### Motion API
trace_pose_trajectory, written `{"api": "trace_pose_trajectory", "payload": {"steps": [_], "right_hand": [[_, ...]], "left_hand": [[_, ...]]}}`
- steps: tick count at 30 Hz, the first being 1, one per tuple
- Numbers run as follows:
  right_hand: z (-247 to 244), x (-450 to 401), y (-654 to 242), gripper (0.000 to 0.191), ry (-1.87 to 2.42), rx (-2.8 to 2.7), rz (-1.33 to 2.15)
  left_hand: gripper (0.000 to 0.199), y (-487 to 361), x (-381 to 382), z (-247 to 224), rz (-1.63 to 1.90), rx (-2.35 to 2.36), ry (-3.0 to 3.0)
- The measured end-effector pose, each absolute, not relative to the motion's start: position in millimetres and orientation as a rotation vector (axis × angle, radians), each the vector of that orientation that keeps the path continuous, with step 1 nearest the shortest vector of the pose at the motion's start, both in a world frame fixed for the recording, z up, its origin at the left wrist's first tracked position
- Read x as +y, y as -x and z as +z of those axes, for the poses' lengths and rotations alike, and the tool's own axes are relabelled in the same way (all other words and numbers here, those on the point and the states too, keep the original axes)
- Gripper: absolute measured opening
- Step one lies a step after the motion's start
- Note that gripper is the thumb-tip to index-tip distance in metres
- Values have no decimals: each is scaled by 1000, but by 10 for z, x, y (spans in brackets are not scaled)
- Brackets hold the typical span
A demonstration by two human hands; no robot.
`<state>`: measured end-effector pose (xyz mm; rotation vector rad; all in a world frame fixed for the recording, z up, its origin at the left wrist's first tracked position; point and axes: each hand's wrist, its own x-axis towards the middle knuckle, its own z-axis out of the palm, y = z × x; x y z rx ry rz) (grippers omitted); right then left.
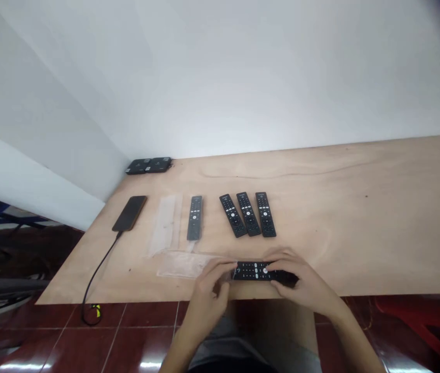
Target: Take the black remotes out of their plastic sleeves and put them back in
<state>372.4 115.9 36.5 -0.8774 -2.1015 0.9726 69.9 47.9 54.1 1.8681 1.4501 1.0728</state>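
A black remote control (249, 270) lies sideways between my hands near the table's front edge. My left hand (214, 282) pinches the open end of a clear plastic sleeve (185, 264) at the remote's left end. My right hand (290, 274) grips the remote's right part between thumb and fingers. Beyond them are three bare black remotes, the left one (233, 215), the middle one (248, 213) and the right one (265, 214). Left of these, a remote in a clear sleeve (194, 217) lies upright in view, beside flat clear sleeves (164, 223).
A phone (130, 213) with a black cable (101, 274) lies at the left of the wooden table (360, 223). Two black boxes, one (138, 166) beside the other (158, 165), sit at the back left by the white wall. A red object (410, 316) stands below, at the right.
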Motion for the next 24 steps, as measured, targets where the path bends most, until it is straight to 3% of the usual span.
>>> {"api": "trace_pose_trajectory", "payload": {"steps": [4, 7, 24], "right_hand": [[352, 1161, -3722, 37, 875, -2100, 997], [381, 1159, -3710, 40, 902, -2097, 1005], [479, 981, -3499, 47, 982, -2104, 983]], "left_hand": [[66, -346, 621, 640, 742, 1325, -2082], [59, -200, 761, 656, 620, 1259, -2150], [29, -423, 819, 534, 901, 1102, -2279]]}}
